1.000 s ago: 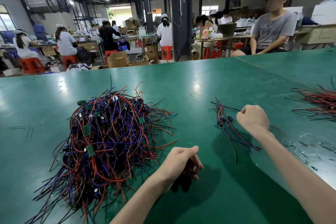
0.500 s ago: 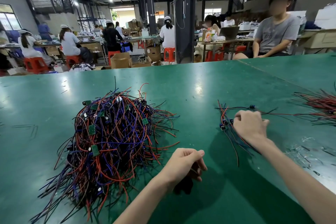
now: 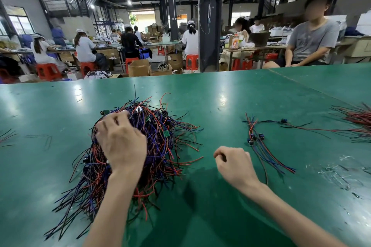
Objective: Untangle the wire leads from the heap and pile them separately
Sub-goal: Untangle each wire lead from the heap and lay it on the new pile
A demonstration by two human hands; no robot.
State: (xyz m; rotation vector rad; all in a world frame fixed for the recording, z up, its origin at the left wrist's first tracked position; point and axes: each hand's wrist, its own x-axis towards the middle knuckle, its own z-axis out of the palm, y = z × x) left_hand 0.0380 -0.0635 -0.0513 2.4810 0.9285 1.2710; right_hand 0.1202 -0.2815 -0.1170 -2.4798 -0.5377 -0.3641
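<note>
The wire heap (image 3: 160, 146) is gripped by the left hand (image 3: 122, 142), seemingly to pull leads free; right of it, the right hand (image 3: 234, 164) is curled, empty.

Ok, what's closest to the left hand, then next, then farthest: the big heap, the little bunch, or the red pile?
1. Big heap: under the left hand, touching it.
2. Little bunch: in the middle, off to the right.
3. Red pile: far right edge.
</note>
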